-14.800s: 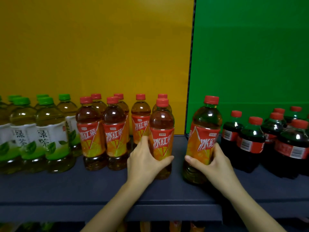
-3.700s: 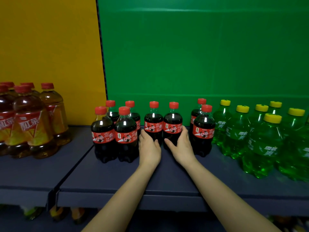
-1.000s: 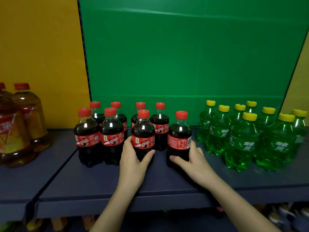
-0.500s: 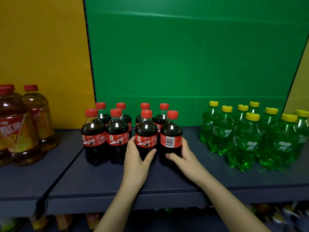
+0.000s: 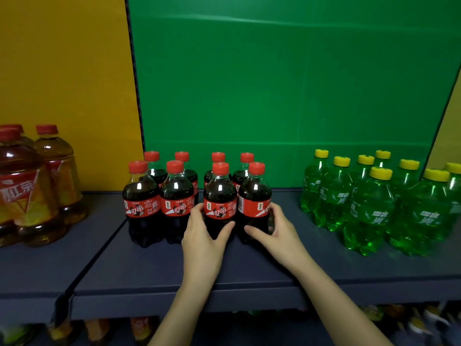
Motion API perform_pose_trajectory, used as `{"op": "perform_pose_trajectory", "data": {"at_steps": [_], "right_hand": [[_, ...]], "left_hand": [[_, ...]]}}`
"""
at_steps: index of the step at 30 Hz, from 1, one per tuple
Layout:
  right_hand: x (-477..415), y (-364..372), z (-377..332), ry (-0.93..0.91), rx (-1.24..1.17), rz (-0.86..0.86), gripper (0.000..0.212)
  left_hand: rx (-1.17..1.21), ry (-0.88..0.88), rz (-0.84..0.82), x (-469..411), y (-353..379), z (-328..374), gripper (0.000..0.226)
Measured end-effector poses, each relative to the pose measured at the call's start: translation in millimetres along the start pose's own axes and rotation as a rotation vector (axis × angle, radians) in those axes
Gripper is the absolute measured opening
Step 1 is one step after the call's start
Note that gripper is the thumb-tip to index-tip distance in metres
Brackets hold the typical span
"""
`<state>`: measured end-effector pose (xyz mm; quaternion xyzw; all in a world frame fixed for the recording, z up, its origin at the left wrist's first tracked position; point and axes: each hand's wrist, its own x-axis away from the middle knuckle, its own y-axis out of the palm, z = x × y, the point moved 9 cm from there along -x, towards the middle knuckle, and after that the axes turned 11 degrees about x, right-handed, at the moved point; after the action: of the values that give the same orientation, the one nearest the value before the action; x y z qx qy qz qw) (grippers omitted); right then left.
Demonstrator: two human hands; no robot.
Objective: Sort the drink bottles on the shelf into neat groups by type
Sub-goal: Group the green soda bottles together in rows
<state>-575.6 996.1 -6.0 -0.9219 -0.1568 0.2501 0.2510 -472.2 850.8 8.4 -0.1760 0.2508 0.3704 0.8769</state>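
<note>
Both hands on front-row cola. Left hand wrapped round lower body of third cola bottle, thumb across its near side, fingers on its left flank. Right hand wrapped round fourth cola bottle, thumb on near side, fingers round its right flank. The 2 gripped bottles stand upright, touching side by side on the dark blue shelf. Cola group = 8 bottles w/ red caps, 2 rows of 4: front left pair touching each other, narrow gap between that pair and the gripped pair; back row just behind, partly hidden. All in front of the green back panel. Right of the cola, well apart: green soda bottles w/ yellow caps, loose cluster, front ones nearer the shelf edge than the cola. Left of the cola, past the seam between shelf sections: iced tea bottles, taller, red caps, in front of the yellow back panel, cut off by frame edge. Lower shelf stock visible below but too blurred to ID.
</note>
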Motion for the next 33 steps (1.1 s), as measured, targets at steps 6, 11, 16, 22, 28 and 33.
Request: {"op": "perform_pose_trajectory", "data": {"at_steps": [6, 11, 16, 22, 28, 33], "right_hand": [[-2.2, -2.9, -3.9, -0.023, 0.056, 0.071, 0.068], [1.7, -7.6, -3.7, -0.035, 0.062, 0.111, 0.063], [3.4, -9.8, -4.7, -0.058, 0.073, 0.136, 0.061], [0.4, -11.6, -7.0, -0.052, 0.12, 0.166, 0.059], [-0.4, -11.9, -7.2, -0.032, 0.169, 0.168, 0.062], [3.7, -17.5, -4.9, 0.01, 0.035, 0.198, 0.051]], "left_hand": [[-0.151, 0.031, 0.065, 1.5, -5.7, 7.0, 0.066], [-0.222, 0.046, 0.078, 5.2, -5.9, 14.7, 0.07], [-0.254, 0.054, 0.097, 10.9, -9.5, 19.9, 0.067], [-0.278, 0.031, 0.085, 6.3, -8.0, 20.2, 0.065], [-0.294, 0.013, 0.061, 6.6, -6.1, 20.1, 0.065], [-0.318, 0.076, 0.039, 15.6, -7.8, 24.5, 0.053]]}}
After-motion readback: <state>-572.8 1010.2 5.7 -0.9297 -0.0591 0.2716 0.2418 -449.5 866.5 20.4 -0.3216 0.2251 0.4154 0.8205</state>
